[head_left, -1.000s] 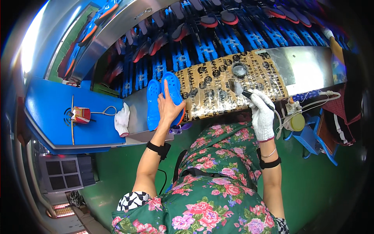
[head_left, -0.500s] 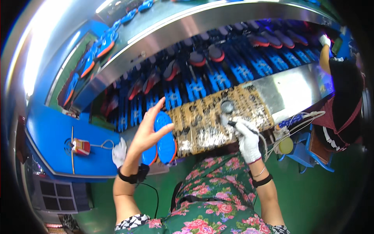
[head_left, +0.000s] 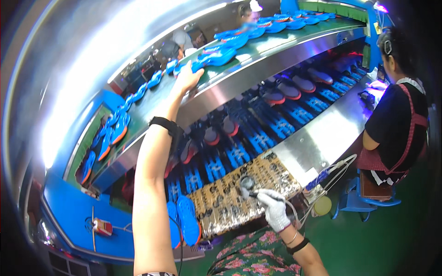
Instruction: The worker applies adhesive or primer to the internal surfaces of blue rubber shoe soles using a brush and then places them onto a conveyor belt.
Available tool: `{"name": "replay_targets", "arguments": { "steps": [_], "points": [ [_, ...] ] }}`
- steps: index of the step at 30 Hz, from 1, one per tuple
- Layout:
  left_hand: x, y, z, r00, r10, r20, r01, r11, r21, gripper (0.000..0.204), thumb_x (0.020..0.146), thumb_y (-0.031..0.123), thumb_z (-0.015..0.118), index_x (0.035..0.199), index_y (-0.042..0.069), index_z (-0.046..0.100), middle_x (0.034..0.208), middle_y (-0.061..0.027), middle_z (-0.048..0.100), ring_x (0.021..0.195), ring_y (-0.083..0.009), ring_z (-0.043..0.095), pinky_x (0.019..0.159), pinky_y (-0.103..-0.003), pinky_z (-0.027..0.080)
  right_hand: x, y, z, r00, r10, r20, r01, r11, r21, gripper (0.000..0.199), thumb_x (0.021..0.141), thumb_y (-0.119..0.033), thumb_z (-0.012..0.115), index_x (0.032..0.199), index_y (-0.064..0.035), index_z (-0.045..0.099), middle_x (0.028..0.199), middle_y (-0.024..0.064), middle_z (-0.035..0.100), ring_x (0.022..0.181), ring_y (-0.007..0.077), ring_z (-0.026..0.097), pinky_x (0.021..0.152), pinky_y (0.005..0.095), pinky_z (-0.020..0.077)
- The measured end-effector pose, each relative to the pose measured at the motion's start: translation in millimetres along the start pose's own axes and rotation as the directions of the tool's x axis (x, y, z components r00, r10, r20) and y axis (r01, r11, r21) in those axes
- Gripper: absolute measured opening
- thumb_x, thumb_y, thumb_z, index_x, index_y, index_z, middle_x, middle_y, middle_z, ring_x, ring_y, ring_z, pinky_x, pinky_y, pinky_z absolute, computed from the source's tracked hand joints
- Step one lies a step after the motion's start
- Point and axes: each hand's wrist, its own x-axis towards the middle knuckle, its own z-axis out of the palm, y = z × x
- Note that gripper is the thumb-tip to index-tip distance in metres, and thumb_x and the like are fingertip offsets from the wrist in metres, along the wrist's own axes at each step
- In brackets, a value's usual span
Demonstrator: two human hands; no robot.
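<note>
My left hand (head_left: 188, 77), bare, is stretched far forward to the upper belt, fingers extended and thumb apart. It is beside a row of blue shoe soles (head_left: 221, 57) there; whether it touches one I cannot tell. My right hand (head_left: 275, 209), in a white glove, is closed around a dark-handled brush (head_left: 253, 194). The brush's head is beside a small round pot (head_left: 247, 182) of greyish stuff on the stained, tape-covered board (head_left: 225, 208). At the board's left end lie two blue soles (head_left: 188, 221) with orange edges.
Behind the board, a lower conveyor carries blue racks (head_left: 261, 140) and dark shoe parts with red soles (head_left: 290, 90). A metal ledge (head_left: 198, 103) edges the upper belt. A co-worker (head_left: 396, 112) sits at the right on a blue stool (head_left: 363, 195). White cables (head_left: 329, 184) hang nearby.
My left hand has gone from beside the two blue soles up and forward to the upper belt. The view has shifted, showing more of that belt. My right hand still grips the brush.
</note>
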Motion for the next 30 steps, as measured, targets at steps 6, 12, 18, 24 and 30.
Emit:
{"name": "replay_targets", "arguments": {
  "steps": [6, 12, 18, 24, 30],
  "points": [
    [28, -31, 31, 0.987, -0.13, -0.098, 0.151, 0.955, 0.255, 0.071, 0.085, 0.054, 0.069, 0.134, 0.007, 0.052, 0.126, -0.028, 0.065, 0.12, -0.0436, 0.061, 0.103, -0.046, 0.046, 5, 1, -14, 0.999, 0.03, -0.021, -0.03, 0.999, 0.023, 0.018, 0.086, 0.004, 0.072, 0.103, 0.0043, 0.074, 0.092, 0.0087, 0.075, 0.074, 0.0115, 0.068, 0.067, 0.0222, 0.0534],
    [-24, -33, -23, 0.935, -0.335, -0.117, 0.095, 0.554, -0.827, 0.041, 0.093, 0.041, 0.074, 0.117, 0.01, 0.062, 0.128, -0.0169, 0.06, 0.12, -0.0293, 0.057, 0.095, -0.049, 0.052, 13, 5, -15, 1.0, 0.026, -0.001, -0.026, 0.999, 0.047, 0.016, 0.088, 0.002, 0.072, 0.104, 0.0032, 0.074, 0.094, 0.008, 0.075, 0.076, 0.0103, 0.068, 0.066, 0.0207, 0.0523],
    [-153, -58, -90, 0.865, -0.501, 0.02, -0.157, -0.308, -0.938, 0.055, 0.097, 0.025, 0.069, 0.144, 0.01, 0.044, 0.142, -0.018, 0.046, 0.128, -0.0349, 0.052, 0.102, -0.054, 0.052, 13, 7, -1, 0.999, 0.015, 0.045, -0.015, 1.0, -0.002, 0.016, 0.089, -0.002, 0.072, 0.104, 0.0, 0.074, 0.098, 0.0043, 0.075, 0.082, 0.0085, 0.067, 0.068, 0.0203, 0.0515],
    [-296, -46, -74, 0.95, -0.311, -0.024, -0.079, -0.163, -0.983, 0.047, 0.097, 0.012, 0.056, 0.143, 0.006, 0.048, 0.111, -0.0121, 0.065, 0.1, -0.0276, 0.068, 0.089, -0.038, 0.057, 12, -1, 21, 1.0, -0.025, 0.018, 0.025, 0.998, -0.049, 0.015, 0.09, -0.003, 0.072, 0.104, -0.0022, 0.075, 0.096, 0.004, 0.076, 0.079, 0.0087, 0.068, 0.068, 0.0208, 0.0511],
    [-420, -65, 23, 0.842, -0.281, 0.461, 0.304, -0.459, -0.835, 0.06, 0.084, 0.036, 0.061, 0.128, -0.004, 0.055, 0.099, -0.0186, 0.067, 0.079, -0.0294, 0.068, 0.071, -0.04, 0.059, 15, -23, 46, 0.995, -0.087, 0.057, 0.089, 0.995, -0.042, 0.015, 0.09, -0.002, 0.07, 0.106, -0.001, 0.073, 0.098, 0.0051, 0.075, 0.071, 0.0078, 0.064, 0.063, 0.0207, 0.0499]
  ]
}}
